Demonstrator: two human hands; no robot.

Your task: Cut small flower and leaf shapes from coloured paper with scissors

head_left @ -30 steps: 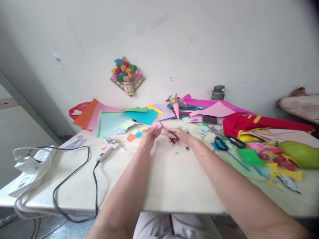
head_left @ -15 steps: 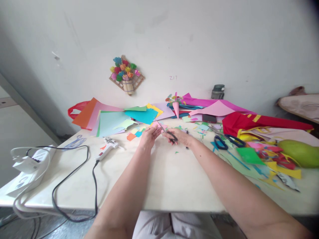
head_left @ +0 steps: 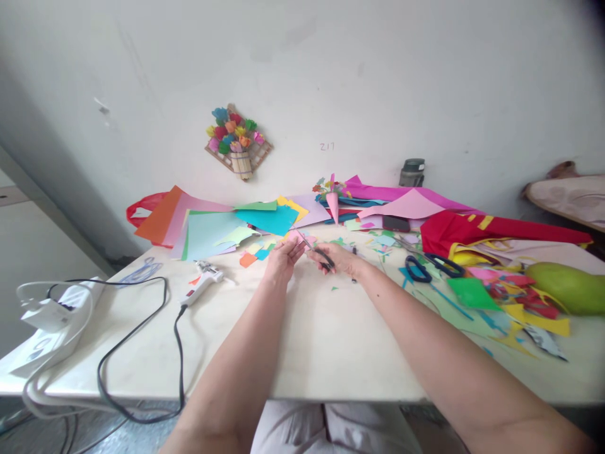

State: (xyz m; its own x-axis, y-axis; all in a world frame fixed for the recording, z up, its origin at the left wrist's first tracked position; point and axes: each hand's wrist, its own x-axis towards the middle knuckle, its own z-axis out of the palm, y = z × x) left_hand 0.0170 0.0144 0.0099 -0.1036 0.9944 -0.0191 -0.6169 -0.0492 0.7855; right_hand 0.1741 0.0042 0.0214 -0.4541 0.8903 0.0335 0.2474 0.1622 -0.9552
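My left hand (head_left: pixel 282 258) reaches over the white table (head_left: pixel 312 340) and pinches a small pink piece of paper (head_left: pixel 297 237) at its fingertips. My right hand (head_left: pixel 341 259) is closed round the black handles of a pair of scissors (head_left: pixel 316 250). The blades point up and left into the pink paper. Small coloured scraps (head_left: pixel 255 252) lie just beyond both hands.
Coloured paper sheets (head_left: pixel 217 224) spread along the back. A white glue gun (head_left: pixel 201 282) with a black cord lies left, beside a power strip (head_left: pixel 47 312). Blue-handled scissors (head_left: pixel 428 268), red fabric (head_left: pixel 472 230), paper offcuts and a green fruit (head_left: pixel 567 287) fill the right. A paper-flower craft (head_left: pixel 237 139) hangs on the wall.
The hands and scissors stay almost in place; the view has drifted slightly, so everything sits a little higher and further left in the frame.
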